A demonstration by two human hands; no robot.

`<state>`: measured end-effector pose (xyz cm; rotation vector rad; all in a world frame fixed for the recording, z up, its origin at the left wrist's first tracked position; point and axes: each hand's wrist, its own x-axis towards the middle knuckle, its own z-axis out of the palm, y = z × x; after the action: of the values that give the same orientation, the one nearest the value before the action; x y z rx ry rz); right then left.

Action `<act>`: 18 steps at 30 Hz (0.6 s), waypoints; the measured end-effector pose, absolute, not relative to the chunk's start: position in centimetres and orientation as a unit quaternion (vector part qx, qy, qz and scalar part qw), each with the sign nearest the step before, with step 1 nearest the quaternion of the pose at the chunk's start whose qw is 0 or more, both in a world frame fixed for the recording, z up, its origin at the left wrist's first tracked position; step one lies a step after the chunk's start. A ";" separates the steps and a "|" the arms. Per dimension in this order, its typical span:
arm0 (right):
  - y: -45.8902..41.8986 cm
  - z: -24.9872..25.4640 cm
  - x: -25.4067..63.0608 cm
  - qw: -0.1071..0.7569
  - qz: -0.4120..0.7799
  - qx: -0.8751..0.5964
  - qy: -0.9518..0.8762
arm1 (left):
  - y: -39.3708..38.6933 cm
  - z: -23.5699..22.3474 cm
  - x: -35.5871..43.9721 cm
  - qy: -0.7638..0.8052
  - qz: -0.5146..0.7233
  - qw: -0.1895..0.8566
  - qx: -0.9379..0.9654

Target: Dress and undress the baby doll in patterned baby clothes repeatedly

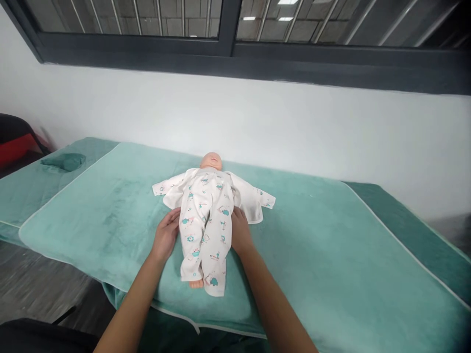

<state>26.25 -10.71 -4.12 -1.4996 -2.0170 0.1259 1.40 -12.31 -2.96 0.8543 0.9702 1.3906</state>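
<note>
A baby doll (212,161) lies on its back with its head toward the wall. It wears an open white long-sleeved jacket (251,202), its sleeves spread to both sides. White printed baby trousers (206,220) cover its body up to the chest. A bare foot (196,284) shows at one trouser leg's end; the other leg end hides its foot. My left hand (167,233) is closed against the trousers' left edge, fingertips partly tucked behind the cloth. On the opposite edge, my right hand (241,230) grips the trousers at hip height, its fingertips mostly hidden.
Beneath the doll is a light green padded sheet (312,255) with pale piping, spread on a bed. A darker green cover (408,220) shows at the right. A face hole (64,162) lies at the left end, near a red-and-black chair (16,147). A white wall (257,127) stands behind.
</note>
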 end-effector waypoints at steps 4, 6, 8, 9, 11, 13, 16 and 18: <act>-14.4 -4.5 26.1 0.275 -0.002 -0.544 -0.793 | -14.7 -4.4 -0.1 0.483 0.554 0.467 0.492; -14.7 -4.3 26.2 0.260 -0.004 -0.520 -0.813 | -14.5 -4.4 -0.1 0.508 0.505 0.373 0.590; -14.0 -3.9 26.1 0.239 -0.006 -0.508 -0.828 | -13.5 -4.0 0.4 0.524 0.453 0.289 0.661; -13.4 -3.7 25.9 0.227 -0.007 -0.506 -0.832 | -12.9 -3.8 0.9 0.531 0.433 0.262 0.680; -11.9 -3.1 25.3 0.214 -0.003 -0.513 -0.831 | -11.7 -3.5 2.0 0.538 0.420 0.233 0.693; -10.8 -2.6 24.7 0.221 0.012 -0.531 -0.818 | -10.9 -3.4 2.7 0.534 0.429 0.223 0.694; -10.0 -2.4 24.2 0.239 0.043 -0.547 -0.801 | -10.8 -3.4 3.1 0.518 0.444 0.198 0.704; -10.2 -2.8 24.6 0.267 0.082 -0.529 -0.801 | -11.1 -3.3 3.0 0.511 0.443 0.182 0.714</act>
<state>24.56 -10.19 -2.76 -1.4289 -2.1630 0.2225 3.00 -11.14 -3.28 2.0146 1.4414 1.2501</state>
